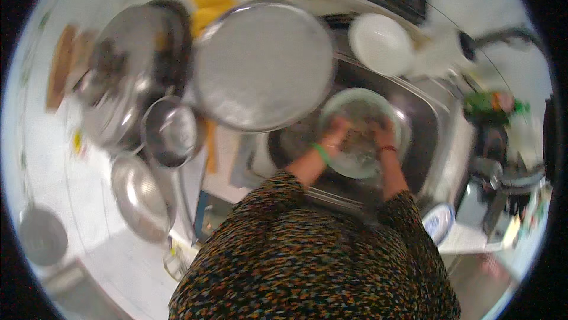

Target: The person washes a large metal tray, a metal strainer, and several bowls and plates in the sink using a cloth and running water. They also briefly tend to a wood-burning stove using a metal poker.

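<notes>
A pale greenish bowl (355,170) sits within the dark metal sink (421,156). Both my hands reach inside it. Around my left hand's (336,130) wrist is a green band, and this hand is at the bowl's left side. My right hand (384,133), with a dark red bracelet at the wrist, is at the right side. Between them lies a blurred greyish-brown mass (357,137), apparently in liquid; what it is cannot be made out. Motion blur hides my fingertips, so whether they grip anything is unclear.
A large round metal tray (264,67) overlaps the sink's left corner. A white bowl (381,44) stands at the back edge. Steel pans (171,133) and a shiny metal bowl (140,198) are at left. A green bottle (495,103) lies right, and a blue-rimmed plate (438,223) sits front right.
</notes>
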### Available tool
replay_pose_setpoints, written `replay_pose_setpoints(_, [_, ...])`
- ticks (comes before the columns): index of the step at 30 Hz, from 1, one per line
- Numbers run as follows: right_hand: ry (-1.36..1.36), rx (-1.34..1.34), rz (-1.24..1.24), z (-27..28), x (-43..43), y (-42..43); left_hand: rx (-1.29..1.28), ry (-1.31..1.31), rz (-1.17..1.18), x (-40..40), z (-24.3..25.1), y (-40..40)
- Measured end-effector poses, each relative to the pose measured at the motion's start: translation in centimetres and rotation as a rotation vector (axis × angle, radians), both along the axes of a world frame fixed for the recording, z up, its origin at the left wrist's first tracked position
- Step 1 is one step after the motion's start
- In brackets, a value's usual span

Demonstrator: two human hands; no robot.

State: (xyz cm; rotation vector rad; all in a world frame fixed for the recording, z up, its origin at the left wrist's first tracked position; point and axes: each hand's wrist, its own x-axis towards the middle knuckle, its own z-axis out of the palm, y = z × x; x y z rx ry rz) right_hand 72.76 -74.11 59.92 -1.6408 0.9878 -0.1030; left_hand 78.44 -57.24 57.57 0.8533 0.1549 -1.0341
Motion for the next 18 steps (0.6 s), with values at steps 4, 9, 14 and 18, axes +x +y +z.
replay_pose_setpoints(4, [0.030,-0.185,0.302,0.5,3.5,6.1,0.043,0.233,-0.070,4.8,-0.2,-1.2])
replay_pose_setpoints(9, [-0.067,-0.398,-0.019,7.2,8.1,7.1,-0.252,0.313,-0.187,10.4,-2.4,-2.2])
replay_pose_setpoints(14, [-0.007,-0.569,-0.006,7.3,7.1,7.4,-0.103,-0.282,-0.491,9.0,5.3,-3.3])
replay_pose_setpoints(18, [-0.137,-0.283,-0.147,7.8,7.0,6.8,-0.022,0.043,-0.285,7.3,10.0,-4.1])
